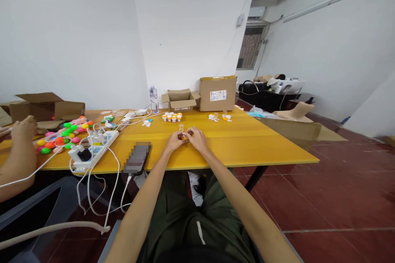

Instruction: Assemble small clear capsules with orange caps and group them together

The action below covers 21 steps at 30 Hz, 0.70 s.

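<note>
My left hand [173, 141] and my right hand [196, 139] meet over the yellow table [247, 144], fingers pinched together on a small orange and brown object [184, 135] between them. A small clear cup [181, 127] stands just behind my hands. Farther back sits a group of small white-capped orange containers [172, 116], and a few more small pieces [219, 117] lie to the right.
A phone [137, 157] lies left of my hands, beside a white power strip [94, 148] with cables. Colourful balls [66, 133] and another person's arm [18, 152] are at far left. Cardboard boxes [217, 93] and a bottle [153, 99] stand along the wall.
</note>
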Each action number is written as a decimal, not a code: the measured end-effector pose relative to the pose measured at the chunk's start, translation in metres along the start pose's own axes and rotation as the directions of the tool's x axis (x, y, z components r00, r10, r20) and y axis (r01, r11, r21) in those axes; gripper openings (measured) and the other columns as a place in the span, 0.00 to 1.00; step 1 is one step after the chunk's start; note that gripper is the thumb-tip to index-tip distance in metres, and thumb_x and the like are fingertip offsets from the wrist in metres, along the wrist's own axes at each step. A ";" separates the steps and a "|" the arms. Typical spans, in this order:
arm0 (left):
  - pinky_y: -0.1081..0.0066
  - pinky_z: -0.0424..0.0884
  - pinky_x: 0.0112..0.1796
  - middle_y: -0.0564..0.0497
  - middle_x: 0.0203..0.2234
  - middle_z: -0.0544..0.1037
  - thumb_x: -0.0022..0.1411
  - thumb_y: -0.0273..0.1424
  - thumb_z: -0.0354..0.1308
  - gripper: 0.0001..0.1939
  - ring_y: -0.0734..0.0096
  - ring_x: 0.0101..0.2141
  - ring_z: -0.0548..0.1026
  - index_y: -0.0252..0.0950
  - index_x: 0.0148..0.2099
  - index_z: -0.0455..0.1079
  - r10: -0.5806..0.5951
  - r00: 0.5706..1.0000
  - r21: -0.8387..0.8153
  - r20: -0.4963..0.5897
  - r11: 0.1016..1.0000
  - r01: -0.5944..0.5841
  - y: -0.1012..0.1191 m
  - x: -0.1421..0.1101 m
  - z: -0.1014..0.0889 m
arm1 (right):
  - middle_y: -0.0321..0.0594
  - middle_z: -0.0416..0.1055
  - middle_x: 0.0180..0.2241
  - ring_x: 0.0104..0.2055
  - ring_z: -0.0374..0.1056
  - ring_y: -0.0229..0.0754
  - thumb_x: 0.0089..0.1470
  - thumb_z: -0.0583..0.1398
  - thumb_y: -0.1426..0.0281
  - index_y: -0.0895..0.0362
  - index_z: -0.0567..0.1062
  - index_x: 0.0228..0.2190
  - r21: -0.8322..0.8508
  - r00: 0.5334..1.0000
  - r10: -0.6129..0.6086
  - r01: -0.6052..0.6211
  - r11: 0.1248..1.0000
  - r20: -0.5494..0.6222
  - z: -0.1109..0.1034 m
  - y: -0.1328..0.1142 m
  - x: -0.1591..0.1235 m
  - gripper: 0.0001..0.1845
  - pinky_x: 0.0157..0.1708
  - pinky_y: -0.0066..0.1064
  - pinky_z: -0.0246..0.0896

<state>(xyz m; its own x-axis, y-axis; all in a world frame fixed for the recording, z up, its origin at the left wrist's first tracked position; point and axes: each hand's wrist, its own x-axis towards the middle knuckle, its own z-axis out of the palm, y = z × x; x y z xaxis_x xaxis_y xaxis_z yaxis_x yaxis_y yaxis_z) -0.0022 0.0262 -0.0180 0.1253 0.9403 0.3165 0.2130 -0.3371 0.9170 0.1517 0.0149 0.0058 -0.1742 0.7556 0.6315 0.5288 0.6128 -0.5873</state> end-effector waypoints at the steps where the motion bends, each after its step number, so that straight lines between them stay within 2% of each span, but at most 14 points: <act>1: 0.73 0.65 0.31 0.56 0.23 0.75 0.41 0.29 0.70 0.12 0.73 0.26 0.69 0.34 0.31 0.75 0.015 1.000 0.022 0.006 1.000 -0.016 0.003 -0.001 0.000 | 0.36 0.74 0.27 0.30 0.68 0.41 0.55 0.61 0.64 0.52 0.75 0.24 -0.002 1.000 0.006 -0.006 1.000 -0.004 0.000 0.000 0.000 0.09 0.30 0.29 0.61; 6: 0.74 0.64 0.29 0.57 0.22 0.74 0.41 0.29 0.69 0.11 0.75 0.25 0.68 0.34 0.31 0.75 0.027 1.000 0.047 0.002 0.999 -0.027 0.012 -0.004 0.002 | 0.36 0.74 0.26 0.28 0.67 0.40 0.54 0.62 0.63 0.52 0.71 0.22 -0.038 1.000 0.025 -0.026 0.999 -0.007 -0.002 -0.004 -0.001 0.12 0.27 0.28 0.57; 11: 0.73 0.67 0.31 0.56 0.24 0.76 0.41 0.29 0.69 0.11 0.72 0.27 0.71 0.35 0.30 0.75 0.049 0.999 0.049 0.025 0.998 -0.050 0.011 -0.004 0.001 | 0.35 0.72 0.24 0.27 0.66 0.39 0.56 0.60 0.60 0.52 0.70 0.21 -0.063 1.000 -0.012 0.012 0.998 -0.004 -0.002 -0.004 -0.001 0.15 0.26 0.28 0.54; 17: 0.71 0.69 0.34 0.54 0.27 0.79 0.41 0.29 0.69 0.13 0.69 0.30 0.73 0.35 0.33 0.77 0.052 0.998 0.048 0.029 0.997 -0.054 -0.001 0.000 -0.002 | 0.36 0.72 0.24 0.28 0.66 0.41 0.56 0.60 0.63 0.52 0.70 0.20 -0.097 0.999 0.039 -0.040 0.995 -0.014 -0.002 -0.007 -0.001 0.14 0.27 0.29 0.54; 21: 0.71 0.69 0.34 0.53 0.27 0.79 0.41 0.30 0.70 0.14 0.68 0.31 0.74 0.34 0.34 0.77 0.037 0.999 0.030 0.023 0.999 -0.038 -0.015 0.007 -0.002 | 0.36 0.74 0.28 0.30 0.68 0.40 0.55 0.61 0.65 0.53 0.73 0.24 -0.066 0.998 0.045 -0.047 0.997 -0.038 -0.004 -0.012 -0.002 0.09 0.30 0.28 0.57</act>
<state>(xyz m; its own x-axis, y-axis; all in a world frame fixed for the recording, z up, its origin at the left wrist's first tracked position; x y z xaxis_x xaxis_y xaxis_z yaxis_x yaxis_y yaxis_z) -0.0067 0.0378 -0.0287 0.1556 0.9257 0.3448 0.2371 -0.3738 0.8967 0.1491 0.0046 0.0136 -0.1189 0.7731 0.6231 0.5901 0.5597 -0.5818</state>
